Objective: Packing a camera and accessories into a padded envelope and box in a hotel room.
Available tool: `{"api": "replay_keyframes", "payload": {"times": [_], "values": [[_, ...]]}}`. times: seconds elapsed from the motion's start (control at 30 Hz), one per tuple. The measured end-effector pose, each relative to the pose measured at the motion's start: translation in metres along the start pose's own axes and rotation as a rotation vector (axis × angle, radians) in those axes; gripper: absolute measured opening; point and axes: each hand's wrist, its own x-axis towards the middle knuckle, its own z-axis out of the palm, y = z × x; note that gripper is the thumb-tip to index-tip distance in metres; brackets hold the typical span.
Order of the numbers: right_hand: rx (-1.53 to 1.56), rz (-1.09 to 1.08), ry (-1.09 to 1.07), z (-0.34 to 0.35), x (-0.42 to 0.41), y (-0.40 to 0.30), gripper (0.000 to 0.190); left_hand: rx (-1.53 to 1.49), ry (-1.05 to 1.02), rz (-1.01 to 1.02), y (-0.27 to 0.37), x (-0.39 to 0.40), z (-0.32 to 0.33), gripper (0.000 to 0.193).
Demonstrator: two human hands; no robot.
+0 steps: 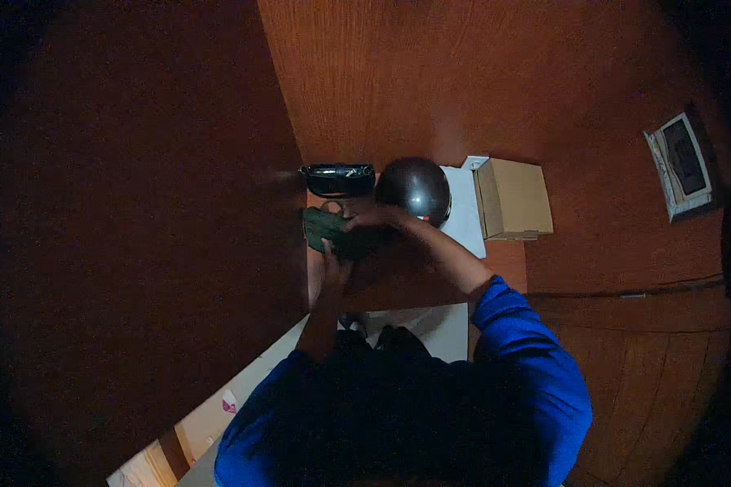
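A dark green fabric bag [326, 226] with a looped handle is between my hands, over the far left part of the wooden surface [402, 286]. My right hand [370, 215] grips its upper right side. From below, my left hand [336, 265] holds the near edge, fingers pointing up along the fabric. The bag's right part fades into shadow, so its full outline is hard to make out. Just beyond it sits a glossy black handbag [339, 180]. A dark rounded helmet [413, 190] stands directly past my right wrist.
Right of the helmet lies a white sheet [466, 210], with a cardboard box [521, 198] beside it. Wooden panels rise behind and at the left. A white-framed panel [685, 161] and a dark cable [633, 296] are at the right. Below is pale floor [448, 329].
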Motion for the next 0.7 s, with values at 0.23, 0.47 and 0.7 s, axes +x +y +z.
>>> {"api": "replay_keyframes", "payload": {"times": [0.23,0.47,0.7], "values": [[-0.3,0.029,0.055,-0.008,0.051,0.08,0.047,-0.144,-0.027,0.067,-0.002,0.071,-0.036,0.078],[-0.118,-0.153,0.114,-0.008,0.083,0.132,0.031,-0.001,0.345,0.112,0.009,0.092,-0.045,0.062],[-0.135,-0.353,0.131,0.011,0.063,0.1,0.029,0.048,0.34,0.438,-0.003,0.085,-0.033,0.032]]}}
